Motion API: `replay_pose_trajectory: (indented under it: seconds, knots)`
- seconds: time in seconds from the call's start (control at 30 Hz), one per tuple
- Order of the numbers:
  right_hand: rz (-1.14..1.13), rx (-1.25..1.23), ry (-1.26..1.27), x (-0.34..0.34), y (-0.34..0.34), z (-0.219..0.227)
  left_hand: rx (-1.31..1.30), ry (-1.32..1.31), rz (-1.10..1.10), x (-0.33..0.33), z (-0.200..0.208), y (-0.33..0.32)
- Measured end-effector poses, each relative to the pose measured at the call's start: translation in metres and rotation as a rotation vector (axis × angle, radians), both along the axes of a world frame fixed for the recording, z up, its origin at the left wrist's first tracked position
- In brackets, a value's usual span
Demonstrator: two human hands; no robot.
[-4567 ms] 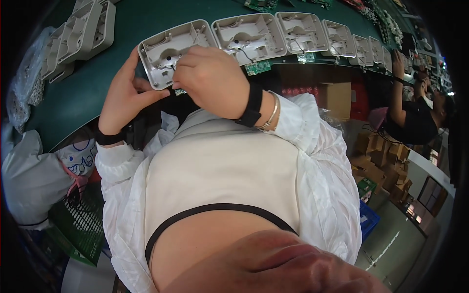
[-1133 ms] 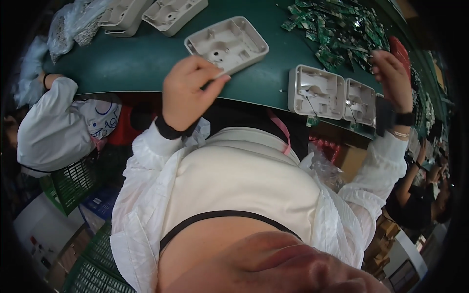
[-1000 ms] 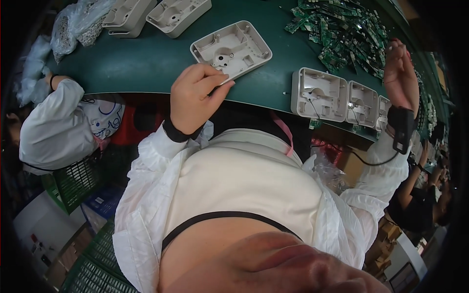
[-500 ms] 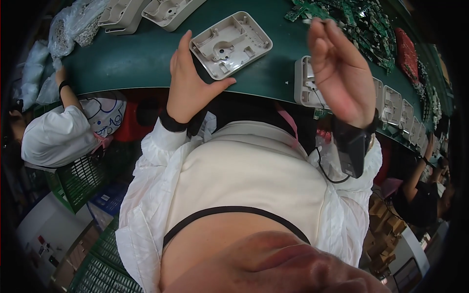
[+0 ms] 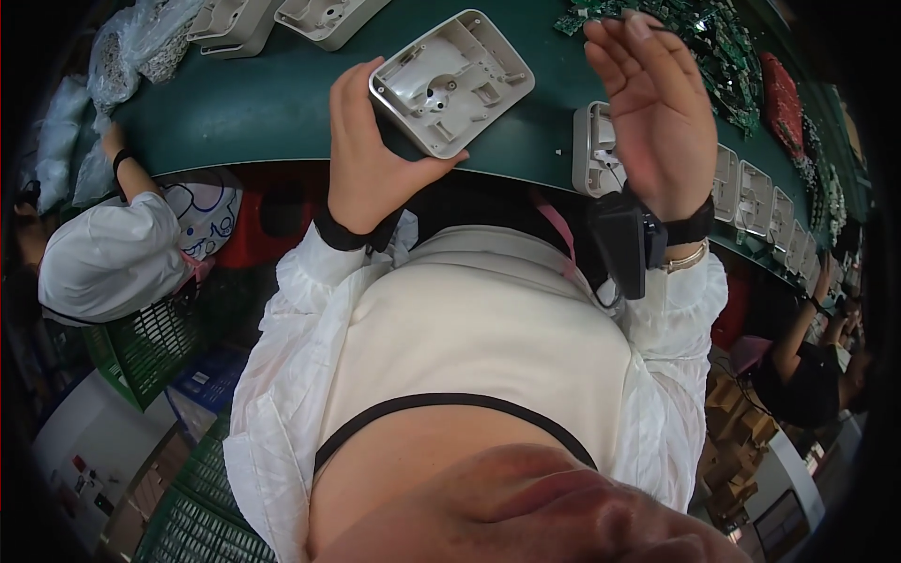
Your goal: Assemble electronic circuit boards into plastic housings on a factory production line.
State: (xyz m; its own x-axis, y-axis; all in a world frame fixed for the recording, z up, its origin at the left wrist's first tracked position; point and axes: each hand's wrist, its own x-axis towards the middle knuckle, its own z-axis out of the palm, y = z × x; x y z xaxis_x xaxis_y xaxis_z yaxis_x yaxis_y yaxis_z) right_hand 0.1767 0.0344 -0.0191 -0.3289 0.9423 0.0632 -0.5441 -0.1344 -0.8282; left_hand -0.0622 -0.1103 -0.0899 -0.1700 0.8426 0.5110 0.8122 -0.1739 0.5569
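My left hand grips a light grey plastic housing by its near left corner, the thumb along its near edge and the fingers at its left side. The open side faces up, showing posts, ribs and a round hole inside. Farther right, my right hand is raised palm toward me beside the pile of green circuit boards. Its fingertips come together around a thin dark piece, too small to make out. Below that hand, another grey housing with a dark wire lies partly hidden.
A row of similar housings runs along the right of the green table. More housings stand at the far left near clear bags. A red bag lies at right. Co-workers sit on both sides.
The housing in my left hand has shifted slightly right and away and tilted. My right hand has turned and moved a little farther away, its fingertips now over the boards' near edge.
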Motion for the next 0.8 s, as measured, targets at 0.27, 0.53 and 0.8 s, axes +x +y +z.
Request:
replay_pose_trajectory:
  seconds: [0.27, 0.53, 0.8]
  knots:
    - [0.086, -0.138, 0.019, -0.010, 0.001, 0.027, 0.009, -0.118, -0.030, -0.005, 0.003, -0.003]
    - [0.153, 0.121, -0.354, -0.033, -0.019, 0.000, 0.003, -0.206, -0.067, -0.009, 0.003, -0.007]
    - [0.193, 0.317, -0.701, -0.058, -0.058, -0.027, 0.021, -0.199, -0.045, -0.005, 0.003, -0.009]
